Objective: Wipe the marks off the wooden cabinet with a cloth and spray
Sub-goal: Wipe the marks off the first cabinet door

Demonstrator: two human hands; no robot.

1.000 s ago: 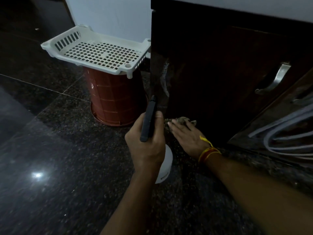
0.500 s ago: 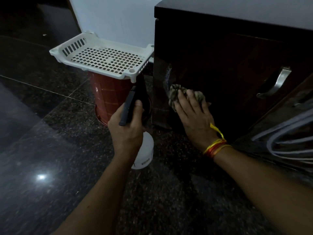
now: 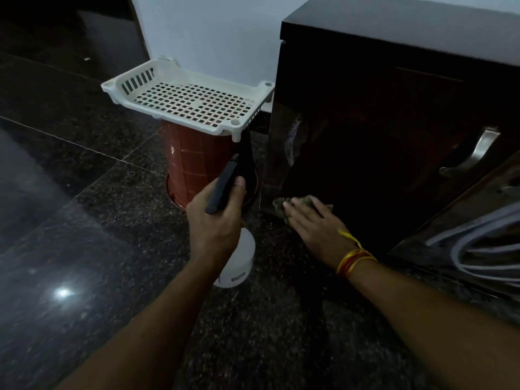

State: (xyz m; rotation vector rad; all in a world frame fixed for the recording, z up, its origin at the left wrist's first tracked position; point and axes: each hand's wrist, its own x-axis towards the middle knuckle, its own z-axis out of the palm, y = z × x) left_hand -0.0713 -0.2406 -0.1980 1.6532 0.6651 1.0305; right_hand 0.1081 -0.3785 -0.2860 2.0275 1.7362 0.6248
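Your right hand (image 3: 315,225) is pressing the cloth (image 3: 295,202) flat-fingered against the cabinet (image 3: 365,136) base, near the floor. It's looking soft and bunchy, so keep your palm on top. Your left hand (image 3: 216,220) is wrapping closed around the spray bottle (image 3: 239,263), probably light; grip its neck.

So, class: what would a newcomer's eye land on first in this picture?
Probably the white slotted basket perched on a red bin, pale against the dark floor at upper left. Next, the two hands at centre: the left hand grips a spray bottle, and the right hand presses a cloth low on the dark cabinet.
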